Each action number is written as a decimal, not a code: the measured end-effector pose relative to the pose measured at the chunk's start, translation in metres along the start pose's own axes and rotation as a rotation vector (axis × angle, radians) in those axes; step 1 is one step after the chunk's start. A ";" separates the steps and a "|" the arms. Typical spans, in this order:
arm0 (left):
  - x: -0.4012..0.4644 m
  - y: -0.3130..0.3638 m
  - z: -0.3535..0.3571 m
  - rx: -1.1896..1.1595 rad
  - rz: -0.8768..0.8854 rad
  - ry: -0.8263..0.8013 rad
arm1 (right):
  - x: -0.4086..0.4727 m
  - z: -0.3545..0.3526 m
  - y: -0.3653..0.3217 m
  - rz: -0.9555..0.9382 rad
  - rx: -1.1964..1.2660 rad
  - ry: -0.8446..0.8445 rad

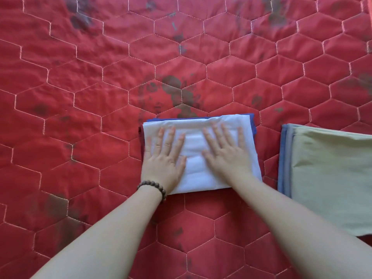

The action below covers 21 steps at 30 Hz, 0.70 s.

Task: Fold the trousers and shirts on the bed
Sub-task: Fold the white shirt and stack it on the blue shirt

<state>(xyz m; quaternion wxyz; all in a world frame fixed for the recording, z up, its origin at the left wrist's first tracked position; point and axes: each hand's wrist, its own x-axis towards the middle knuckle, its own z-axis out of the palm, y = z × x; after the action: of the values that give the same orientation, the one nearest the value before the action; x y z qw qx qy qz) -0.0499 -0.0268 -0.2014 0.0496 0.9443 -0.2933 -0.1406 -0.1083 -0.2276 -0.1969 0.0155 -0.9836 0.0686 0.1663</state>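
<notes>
Both hands are pressing flat on the folded white cotton garment (201,156) lying in the middle of the red quilted bed cover with hexagon stitching (80,97). The left hand (164,158) is resting on its left half, fingers straight and spread, a brown beaded bracelet (153,188) sitting on that wrist. The right hand (225,152) is lying on the right half, fingers splayed too; neither is curling round or pinching anything, and the two hands are sitting a little apart with bare white cloth between them.

Under the white piece, a dark blue folded cloth (252,122) is peeking out along the far and right edges, so it looks like the top of a small stack. Well to the right, a pale green folded garment (332,178) is lying over a light blue folded one (284,158), reaching the picture's edge.

Judging by the soft creases, this white cloth is going to handle light and limp, with no stiffness to hold its own shape. Flat palms are looking like the right way to smooth it; for lifting, sliding fingers under the near edge and supporting both sides should be keeping the fold from sagging open.
</notes>
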 end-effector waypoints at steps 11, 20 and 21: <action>-0.005 -0.007 -0.008 -0.657 -0.333 0.209 | -0.025 0.001 0.041 0.438 0.642 0.186; -0.009 -0.019 -0.016 -0.768 -0.374 0.006 | -0.032 -0.002 0.048 0.487 0.818 0.000; -0.010 -0.019 -0.018 -0.774 -0.369 -0.002 | -0.034 -0.004 0.048 0.479 0.869 -0.002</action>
<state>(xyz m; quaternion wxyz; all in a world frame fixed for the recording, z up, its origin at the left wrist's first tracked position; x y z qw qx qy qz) -0.0424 -0.0053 -0.1855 0.3738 0.8927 -0.0450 -0.2478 -0.1458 -0.2707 -0.1825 0.3853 -0.8427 0.3557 0.1220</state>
